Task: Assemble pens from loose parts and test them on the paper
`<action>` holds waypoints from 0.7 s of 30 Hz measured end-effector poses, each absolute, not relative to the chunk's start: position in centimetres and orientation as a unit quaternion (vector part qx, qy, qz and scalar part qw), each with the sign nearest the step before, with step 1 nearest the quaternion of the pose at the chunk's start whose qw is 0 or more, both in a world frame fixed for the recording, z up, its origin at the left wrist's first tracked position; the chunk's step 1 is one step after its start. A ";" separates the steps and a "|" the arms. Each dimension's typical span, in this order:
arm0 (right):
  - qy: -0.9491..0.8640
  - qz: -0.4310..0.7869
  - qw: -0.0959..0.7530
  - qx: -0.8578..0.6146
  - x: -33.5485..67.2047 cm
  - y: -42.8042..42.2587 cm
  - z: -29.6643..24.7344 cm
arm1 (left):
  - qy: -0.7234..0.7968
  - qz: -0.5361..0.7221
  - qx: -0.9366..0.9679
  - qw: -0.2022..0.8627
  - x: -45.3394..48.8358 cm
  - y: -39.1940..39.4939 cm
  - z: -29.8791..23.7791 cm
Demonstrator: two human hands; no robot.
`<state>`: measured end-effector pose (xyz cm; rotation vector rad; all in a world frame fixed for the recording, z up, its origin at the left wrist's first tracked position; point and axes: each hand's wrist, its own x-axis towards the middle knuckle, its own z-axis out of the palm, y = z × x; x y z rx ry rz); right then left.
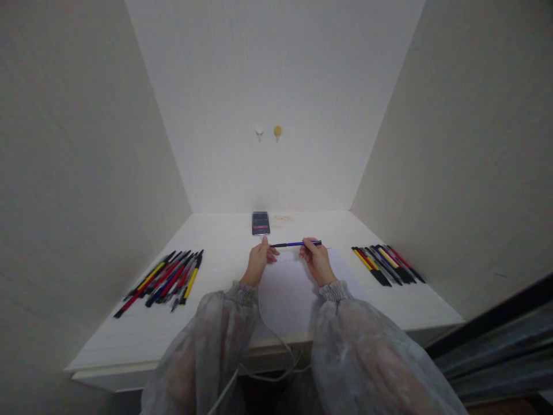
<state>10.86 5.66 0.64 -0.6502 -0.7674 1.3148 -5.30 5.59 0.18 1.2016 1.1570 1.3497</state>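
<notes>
A blue pen (295, 244) with black ends is held level between my two hands, above a sheet of white paper (289, 294). My left hand (259, 257) pinches its black left end between thumb and fingers. Around the right end, close to the black tip, the fingers of my right hand (317, 260) are closed. Both wrists come out of translucent grey sleeves with gathered cuffs.
Pens in several colours (168, 279) lie in a loose pile on the left of the white desk (224, 236). On the right is a neater row of pens (386, 265). A phone (260, 223) lies near the back wall. A pale cable (272, 328) runs over the front edge.
</notes>
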 end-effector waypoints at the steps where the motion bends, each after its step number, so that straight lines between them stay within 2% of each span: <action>1: -0.338 0.584 0.680 -0.288 10.9 5.6 0.7 | 0.454 0.563 0.475 0.500 -5.2 5.6 0.3; 6: -0.335 0.583 0.684 -0.282 11.0 5.7 0.8 | 0.392 0.576 0.501 0.514 -5.2 5.3 0.6; 21: -0.346 0.603 0.661 -0.282 10.9 5.7 0.7 | 0.436 0.550 0.522 0.485 -5.1 5.2 0.8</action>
